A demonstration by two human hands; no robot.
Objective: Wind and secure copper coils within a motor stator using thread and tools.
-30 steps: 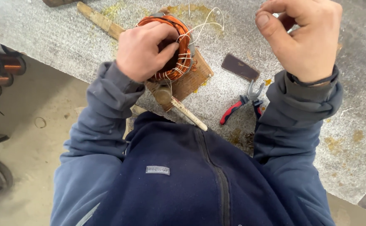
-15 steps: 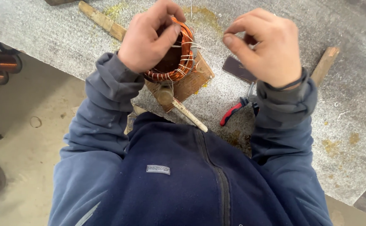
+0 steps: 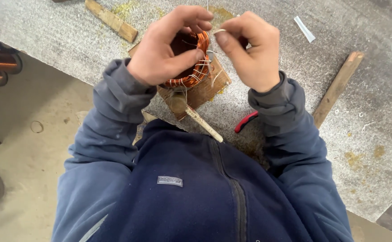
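- Left hand (image 3: 167,49) gripping copper coil (image 3: 191,67), upper centre of frame, on wooden block (image 3: 205,89).
- Right hand (image 3: 249,51) now closing in from upper right, pinching white thread (image 3: 218,31) at coil's edge; lacing continuing.

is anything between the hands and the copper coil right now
Nothing visible does. The left hand grips the copper coil directly, thumb across its rim. The right hand is right beside the coil, pinching a thin white string at its top edge. The coil sits on a wooden block.
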